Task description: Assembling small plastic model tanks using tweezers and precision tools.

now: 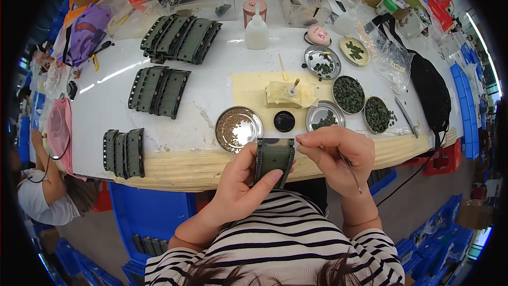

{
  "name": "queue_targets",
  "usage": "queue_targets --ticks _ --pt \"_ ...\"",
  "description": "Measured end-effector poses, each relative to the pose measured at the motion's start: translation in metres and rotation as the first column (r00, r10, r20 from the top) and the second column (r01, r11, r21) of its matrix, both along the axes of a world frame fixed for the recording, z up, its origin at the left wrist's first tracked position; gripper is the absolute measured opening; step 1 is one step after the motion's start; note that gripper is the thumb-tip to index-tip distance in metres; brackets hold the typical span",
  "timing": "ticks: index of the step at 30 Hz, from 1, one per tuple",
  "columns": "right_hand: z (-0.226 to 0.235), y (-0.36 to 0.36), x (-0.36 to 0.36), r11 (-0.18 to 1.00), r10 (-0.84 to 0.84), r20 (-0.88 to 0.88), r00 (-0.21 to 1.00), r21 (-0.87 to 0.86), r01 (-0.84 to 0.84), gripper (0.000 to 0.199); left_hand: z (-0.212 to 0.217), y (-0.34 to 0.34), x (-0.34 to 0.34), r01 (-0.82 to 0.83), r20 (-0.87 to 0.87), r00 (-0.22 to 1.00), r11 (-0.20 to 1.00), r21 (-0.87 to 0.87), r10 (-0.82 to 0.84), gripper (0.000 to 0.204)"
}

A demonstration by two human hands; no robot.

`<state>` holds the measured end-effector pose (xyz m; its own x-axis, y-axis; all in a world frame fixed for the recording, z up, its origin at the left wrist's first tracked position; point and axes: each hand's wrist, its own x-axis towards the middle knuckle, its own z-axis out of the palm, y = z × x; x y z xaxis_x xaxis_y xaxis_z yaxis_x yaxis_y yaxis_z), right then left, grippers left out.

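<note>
My left hand (238, 188) grips a dark green curved plastic part (275, 160) near the table's front edge, its thumb lying across the lower face. Close to the part's upper right edge, my right hand (341, 153) has thumb and forefinger pinched together; whatever sits at their tips is too small to make out. A thin slender tool (349, 171) lies in that same hand, its tip slanting down past the palm. Just beyond both hands are a shallow metal dish (246, 141) of small brown bits, a little black pot (284, 121) and another metal dish (312, 115) with dark green pieces.
Several stacks of green curved parts (159, 91) line the left side. A tape-covered block (283, 95) stands mid-table, with a white squeeze bottle (256, 36) behind. Dark green pieces (348, 94) fill tins at right, near tweezers (406, 117) and a black bag (429, 87).
</note>
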<state>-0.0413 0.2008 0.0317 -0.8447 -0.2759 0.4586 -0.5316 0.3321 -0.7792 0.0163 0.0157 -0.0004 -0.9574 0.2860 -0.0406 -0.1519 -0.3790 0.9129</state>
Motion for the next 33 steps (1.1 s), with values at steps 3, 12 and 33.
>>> queue_targets --ticks 3,12,33 --pt "0.002 -0.001 -0.001 1.000 0.023 -0.022 1.000 0.011 -0.022 0.018 -0.006 -0.003 0.001 0.004 -0.046 0.999 0.997 -0.073 -0.008 0.035" --pt "0.003 -0.009 -0.002 0.973 0.050 -0.274 0.961 0.229 0.014 0.024 -0.011 -0.004 0.003 -0.173 -0.232 0.969 0.892 -0.416 0.080 0.030" --pt "0.005 -0.010 0.001 0.993 0.056 -0.132 0.990 0.108 -0.042 0.023 -0.011 -0.004 0.005 -0.115 -0.158 0.985 0.934 -0.337 0.065 0.034"
